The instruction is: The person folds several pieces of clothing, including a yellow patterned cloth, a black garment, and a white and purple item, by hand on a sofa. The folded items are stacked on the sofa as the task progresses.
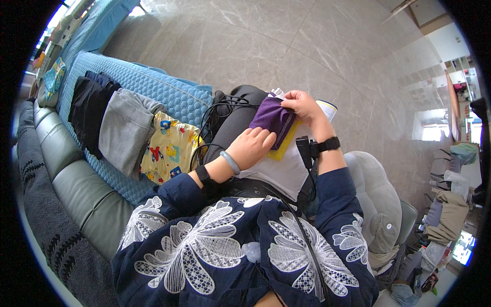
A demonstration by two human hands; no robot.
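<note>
Across my lap lies a white garment point(279, 174) with yellow and purple parts. Its purple part point(272, 118) is folded over on top, and a yellow strip shows along the lower edge. My right hand point(304, 108) pinches the far right edge of the purple fabric between thumb and fingers. At the near left edge, my left hand point(249, 148) has its fingers curled onto the same fabric; the fingertips are partly hidden. A dark band with a small black device point(305, 151) sits on my right wrist. My left wrist carries a black band and a pale bangle point(230, 162).
On the blue quilted cover point(135, 77) to my left lie folded dark clothes point(89, 112), grey clothing point(123, 130) and a yellow patterned garment point(171, 148). Black cables point(215, 115) hang near my left knee. A grey plush cushion point(368, 199) stands at my right.
</note>
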